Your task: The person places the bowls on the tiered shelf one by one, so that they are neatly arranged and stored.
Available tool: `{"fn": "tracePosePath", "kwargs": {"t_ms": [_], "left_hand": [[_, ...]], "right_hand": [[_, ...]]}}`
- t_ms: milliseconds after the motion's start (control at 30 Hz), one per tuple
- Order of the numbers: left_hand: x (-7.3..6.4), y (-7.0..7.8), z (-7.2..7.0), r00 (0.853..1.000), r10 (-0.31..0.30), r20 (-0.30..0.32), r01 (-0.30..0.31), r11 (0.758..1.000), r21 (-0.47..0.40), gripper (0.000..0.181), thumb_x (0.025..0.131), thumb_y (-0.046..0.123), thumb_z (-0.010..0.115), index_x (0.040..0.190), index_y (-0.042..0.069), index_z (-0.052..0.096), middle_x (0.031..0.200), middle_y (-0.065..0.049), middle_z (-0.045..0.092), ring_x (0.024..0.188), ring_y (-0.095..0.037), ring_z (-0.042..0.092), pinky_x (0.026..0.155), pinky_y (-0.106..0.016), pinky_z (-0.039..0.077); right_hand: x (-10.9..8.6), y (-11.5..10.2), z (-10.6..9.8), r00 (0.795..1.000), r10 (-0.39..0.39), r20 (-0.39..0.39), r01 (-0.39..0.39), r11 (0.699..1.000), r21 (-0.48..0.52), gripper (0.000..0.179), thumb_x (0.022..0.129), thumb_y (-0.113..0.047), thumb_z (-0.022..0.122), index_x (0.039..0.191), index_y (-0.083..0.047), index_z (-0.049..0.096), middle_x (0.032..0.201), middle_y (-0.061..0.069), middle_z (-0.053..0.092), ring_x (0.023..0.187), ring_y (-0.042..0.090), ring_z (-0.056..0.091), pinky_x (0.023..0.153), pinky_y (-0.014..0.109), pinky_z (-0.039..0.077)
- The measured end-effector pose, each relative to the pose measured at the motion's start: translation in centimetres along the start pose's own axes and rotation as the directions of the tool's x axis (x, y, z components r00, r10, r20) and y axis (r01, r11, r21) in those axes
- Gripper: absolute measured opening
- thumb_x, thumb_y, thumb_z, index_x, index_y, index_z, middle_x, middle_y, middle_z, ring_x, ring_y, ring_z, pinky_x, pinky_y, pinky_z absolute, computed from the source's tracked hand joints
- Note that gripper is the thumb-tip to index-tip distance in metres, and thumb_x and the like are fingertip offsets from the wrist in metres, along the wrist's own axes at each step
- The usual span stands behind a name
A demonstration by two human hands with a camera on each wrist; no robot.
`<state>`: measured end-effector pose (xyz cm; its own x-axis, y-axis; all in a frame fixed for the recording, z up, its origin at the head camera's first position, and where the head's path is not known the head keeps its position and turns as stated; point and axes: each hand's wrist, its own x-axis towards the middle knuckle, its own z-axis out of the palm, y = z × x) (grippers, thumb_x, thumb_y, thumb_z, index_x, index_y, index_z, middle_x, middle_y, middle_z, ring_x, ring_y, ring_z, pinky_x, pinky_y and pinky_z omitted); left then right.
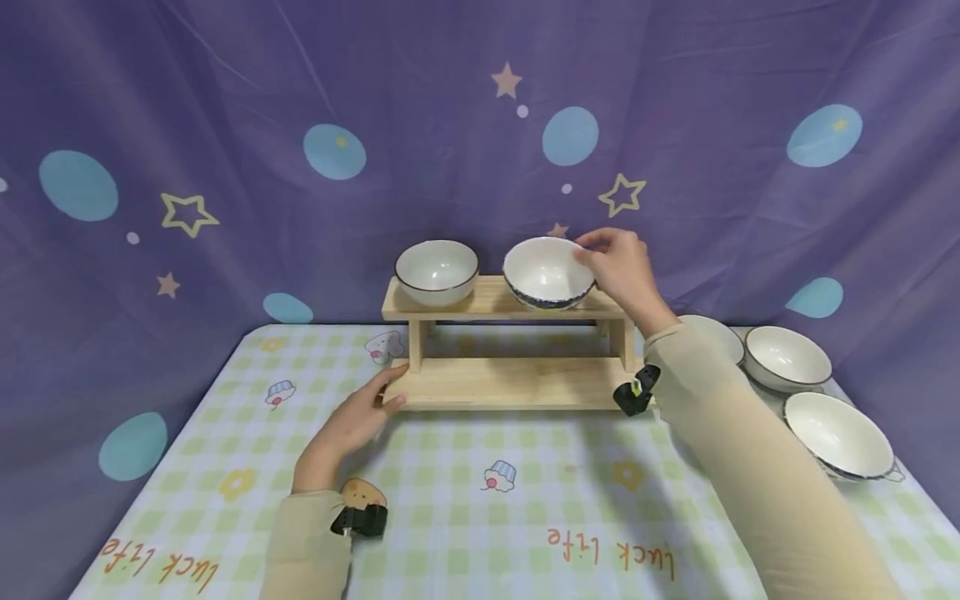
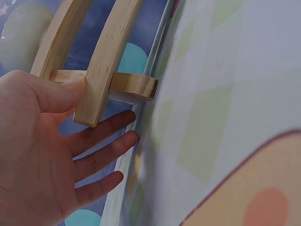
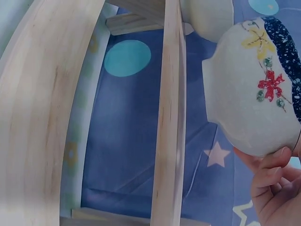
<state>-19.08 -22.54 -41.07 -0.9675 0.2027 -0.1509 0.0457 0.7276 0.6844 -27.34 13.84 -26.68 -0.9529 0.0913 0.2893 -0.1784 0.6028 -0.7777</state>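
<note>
A two-tier wooden stand (image 1: 517, 383) is on the table. My right hand (image 1: 618, 262) pinches the rim of a white bowl (image 1: 547, 267) with a dark blue speckled band. Its side shows red and yellow flowers in the right wrist view, where its foot is slightly apart from the upper board (image 3: 169, 117). To its left, a white bowl with a dark rim (image 1: 437, 271) sits on the upper tier. My left hand (image 1: 352, 421) grips the lower board's left end. In the left wrist view its thumb presses the wood, the other visible fingers are spread, and the index finger is mostly hidden.
On the table's right are a bowl (image 1: 787, 358) with a dark rim, a bowl with small handles (image 1: 840, 433), and a white dish (image 1: 716, 333) partly hidden by my right sleeve. A checked cloth (image 1: 450, 533) covers the table. A purple curtain (image 1: 450, 67) hangs behind.
</note>
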Motion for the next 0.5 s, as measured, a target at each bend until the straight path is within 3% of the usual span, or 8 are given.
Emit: {"fn": "tracePosePath", "kwargs": {"t_ms": [200, 500], "left_hand": [[0.0, -0.1, 0.0, 1.000, -0.003, -0.002, 0.003, 1.000, -0.004, 0.061, 0.104, 0.042, 0.047, 0.159, 0.027, 0.025, 0.159, -0.020, 0.027, 0.135, -0.048, 0.039, 0.103, -0.067, 0.034], [-0.1, -0.1, 0.0, 1.000, -0.011, -0.007, 0.011, 1.000, -0.011, 0.062, 0.103, 0.046, 0.048, 0.159, 0.027, 0.026, 0.158, -0.021, 0.028, 0.134, -0.049, 0.039, 0.102, -0.067, 0.035]], "right_hand": [[0.4, -0.4, 0.9, 0.997, 0.075, -0.017, -0.073, 0.995, 0.069, 0.026, 0.092, -0.014, 0.065, 0.113, 0.000, 0.071, 0.094, 0.022, 0.072, 0.042, 0.010, 0.052, 0.039, 0.020, 0.043], [0.2, -0.8, 1.5, 0.991, 0.131, 0.030, -0.134, 0.979, 0.153, 0.027, 0.094, -0.010, 0.063, 0.118, 0.003, 0.066, 0.085, 0.021, 0.070, 0.041, 0.008, 0.055, 0.044, 0.025, 0.051]]}}
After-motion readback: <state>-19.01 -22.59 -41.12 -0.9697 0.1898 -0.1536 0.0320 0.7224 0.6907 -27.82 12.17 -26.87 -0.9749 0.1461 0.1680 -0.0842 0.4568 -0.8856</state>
